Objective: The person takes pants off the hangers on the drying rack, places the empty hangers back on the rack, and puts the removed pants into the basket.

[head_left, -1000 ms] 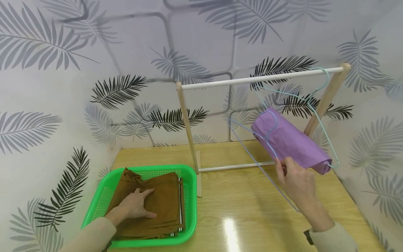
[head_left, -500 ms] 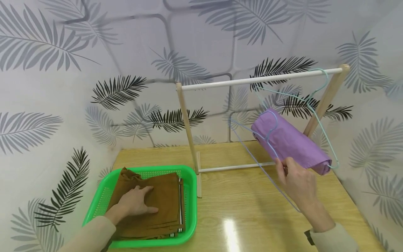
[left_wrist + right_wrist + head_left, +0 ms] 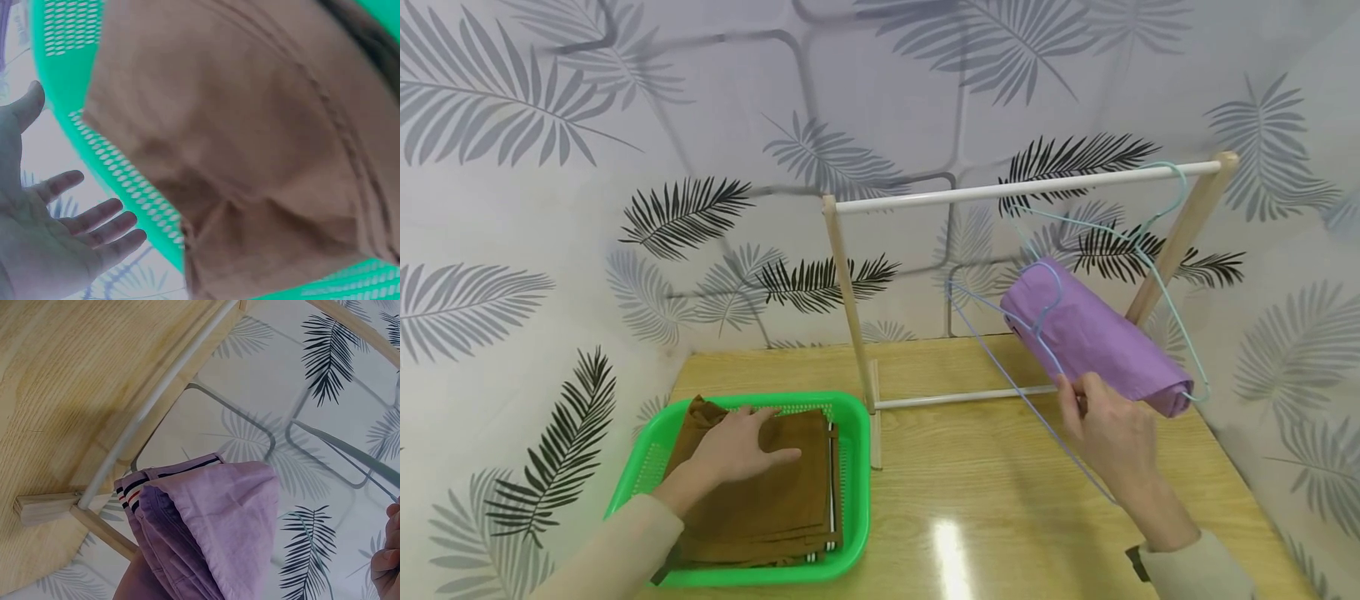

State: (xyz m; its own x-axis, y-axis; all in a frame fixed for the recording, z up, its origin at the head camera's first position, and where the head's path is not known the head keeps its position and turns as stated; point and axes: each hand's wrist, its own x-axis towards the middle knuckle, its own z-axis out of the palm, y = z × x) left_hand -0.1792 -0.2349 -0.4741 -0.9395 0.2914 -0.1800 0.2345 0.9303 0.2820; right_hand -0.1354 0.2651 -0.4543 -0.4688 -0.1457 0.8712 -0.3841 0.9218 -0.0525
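My left hand [image 3: 739,446] is held over the brown folded garments [image 3: 782,492] in the green basket [image 3: 860,500], its fingers spread and grasping nothing. In the left wrist view, that hand [image 3: 56,237] shows its palm and straight fingers apart from the brown cloth [image 3: 237,125]. My right hand [image 3: 1108,425] grips one arm of a light blue hanger [image 3: 1000,367]. Behind that hanger, a purple garment [image 3: 1097,333] hangs folded over a mint green hanger [image 3: 1161,279]. The right wrist view shows its striped waistband [image 3: 134,490] and, at the edge, my right-hand fingers [image 3: 386,562].
A small clothes rack with a white top rail [image 3: 1000,192] and wooden posts [image 3: 850,308] stands on the wooden table [image 3: 925,492]. A white lower bar [image 3: 962,398] joins its feet. Leaf-patterned walls [image 3: 880,100] close in the back and sides.
My left hand has shifted up and to the right over the brown garments, toward the basket's far side. The right hand and its hanger have stayed still.
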